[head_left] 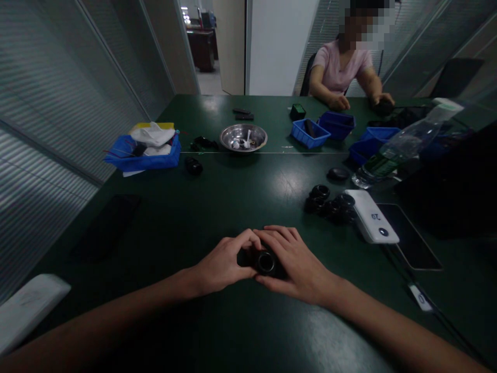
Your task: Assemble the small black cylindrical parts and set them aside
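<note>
A small black cylindrical part [266, 263] with a round ringed opening faces up between my hands, at the near middle of the green table. My left hand [221, 263] curls thumb and index finger against its left side. From the right, my right hand [297, 267] wraps round it, fingers over the far side and thumb at the near side. The lower portion of the part is hidden by my fingers and shadow. Several similar black parts [330, 203] stand clustered to the right, beyond my right hand.
A white power bank [371, 217] and a dark tablet [409, 235] lie right, near a plastic bottle [399, 145]. Farther back are a metal bowl [243, 138], blue bins [309, 133] and a filled blue tray [142, 155]. A person [341, 72] sits across the table.
</note>
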Motion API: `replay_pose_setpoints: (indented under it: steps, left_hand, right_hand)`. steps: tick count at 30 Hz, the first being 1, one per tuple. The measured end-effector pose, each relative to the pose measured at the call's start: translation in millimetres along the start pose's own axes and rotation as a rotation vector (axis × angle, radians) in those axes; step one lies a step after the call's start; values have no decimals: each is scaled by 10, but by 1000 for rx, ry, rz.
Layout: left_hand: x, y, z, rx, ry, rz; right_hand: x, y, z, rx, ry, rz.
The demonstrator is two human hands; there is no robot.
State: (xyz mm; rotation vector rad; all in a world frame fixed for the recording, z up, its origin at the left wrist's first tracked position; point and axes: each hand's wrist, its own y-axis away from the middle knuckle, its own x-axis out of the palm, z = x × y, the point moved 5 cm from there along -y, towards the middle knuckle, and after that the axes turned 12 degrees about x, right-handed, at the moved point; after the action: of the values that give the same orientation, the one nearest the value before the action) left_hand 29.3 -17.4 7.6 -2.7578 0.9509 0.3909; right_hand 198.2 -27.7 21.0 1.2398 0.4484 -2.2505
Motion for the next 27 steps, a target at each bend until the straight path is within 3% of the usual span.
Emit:
replay_pose_setpoints:
  steps: [3, 8, 21, 27]
  left_hand:
    - [5, -8, -23, 41, 60, 19]
    - [-5, -3, -22, 73, -39, 49]
    - [-5, 9, 10, -7, -43, 11]
    - [1, 7, -7, 74, -59, 54]
  right_hand:
    - [-6, 3, -4, 6, -18, -15]
    - [-2, 13, -7, -5, -17, -21]
    - [-8, -2, -1, 4, 1, 0]
    - [3, 16, -16, 20, -20, -9]
